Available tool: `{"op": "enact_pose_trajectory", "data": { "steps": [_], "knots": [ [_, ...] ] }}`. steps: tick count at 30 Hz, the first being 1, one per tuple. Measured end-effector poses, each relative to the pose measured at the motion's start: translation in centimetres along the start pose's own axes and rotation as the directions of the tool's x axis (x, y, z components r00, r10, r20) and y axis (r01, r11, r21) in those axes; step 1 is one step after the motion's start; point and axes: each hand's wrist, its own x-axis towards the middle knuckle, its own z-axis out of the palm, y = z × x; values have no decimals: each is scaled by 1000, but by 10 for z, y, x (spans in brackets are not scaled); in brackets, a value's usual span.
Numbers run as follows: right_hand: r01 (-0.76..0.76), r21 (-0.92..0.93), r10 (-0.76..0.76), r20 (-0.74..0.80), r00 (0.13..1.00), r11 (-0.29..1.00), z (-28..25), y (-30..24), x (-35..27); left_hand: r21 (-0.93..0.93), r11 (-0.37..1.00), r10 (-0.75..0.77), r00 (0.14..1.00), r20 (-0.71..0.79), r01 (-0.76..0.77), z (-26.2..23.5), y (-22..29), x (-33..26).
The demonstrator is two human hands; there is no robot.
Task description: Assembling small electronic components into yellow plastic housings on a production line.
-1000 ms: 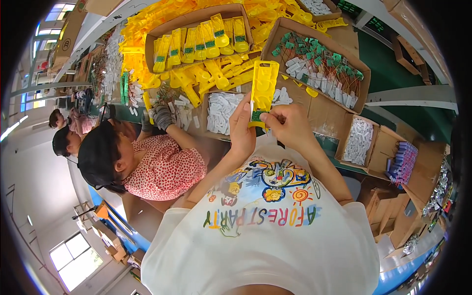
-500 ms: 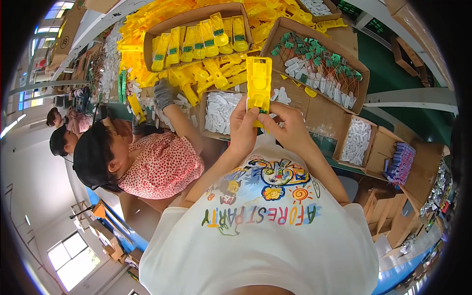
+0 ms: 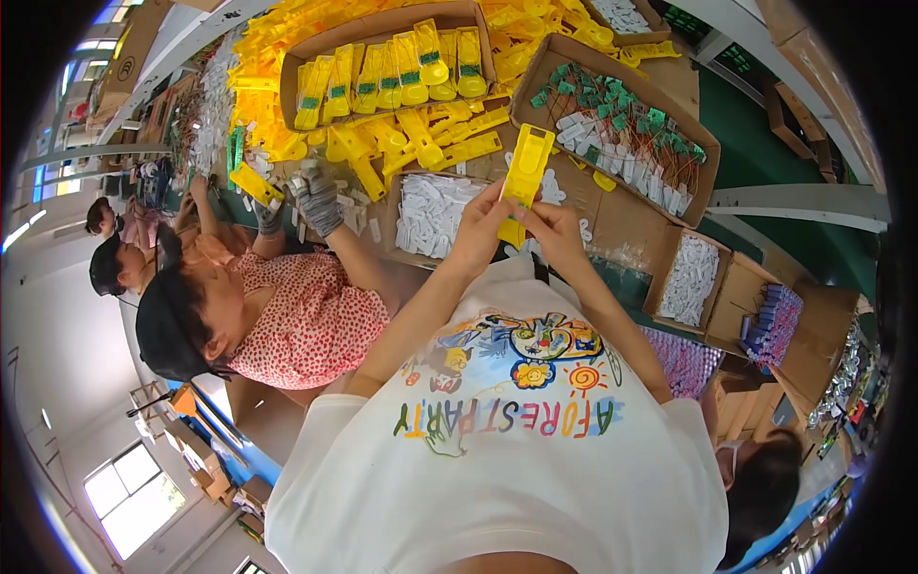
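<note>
Both my hands hold a long yellow plastic housing (image 3: 529, 165) in front of my chest. It tilts slightly to the right, with its far end pointing away from me. The fingers of my left hand (image 3: 480, 228) close round its near left side. On the near right side, my right hand (image 3: 555, 235) pinches it, with the thumb near its lower end. Whether a smaller part sits under my fingertips is hidden. Just left of my hands is a box of white plastic pieces (image 3: 435, 212), and more loose white pieces (image 3: 552, 187) lie beyond my right hand.
A cardboard box (image 3: 290, 91) holds yellow housings with green boards, amid a heap of yellow housings (image 3: 263, 57). Right of it, another box (image 3: 712, 158) holds wired green boards. At left, a co-worker's gloved hands (image 3: 318, 201) handle parts. Another person (image 3: 765, 488) is at lower right.
The yellow housing has tipped to the right and come slightly nearer, with my hands still on it. The co-worker's gloved hand has drawn back from the heap. A person has appeared at lower right.
</note>
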Motion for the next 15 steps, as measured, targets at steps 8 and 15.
{"op": "enact_pose_trajectory", "data": {
  "steps": [8,15],
  "knots": [
    [-129,328,85,148,985,936,-11,-39,-3,192,964,133,960,245,-183,4,19,-18],
    [61,144,-62,-1,998,988,-1,-36,-5,219,956,120,939,322,-197,3,19,-22]
  ]
}}
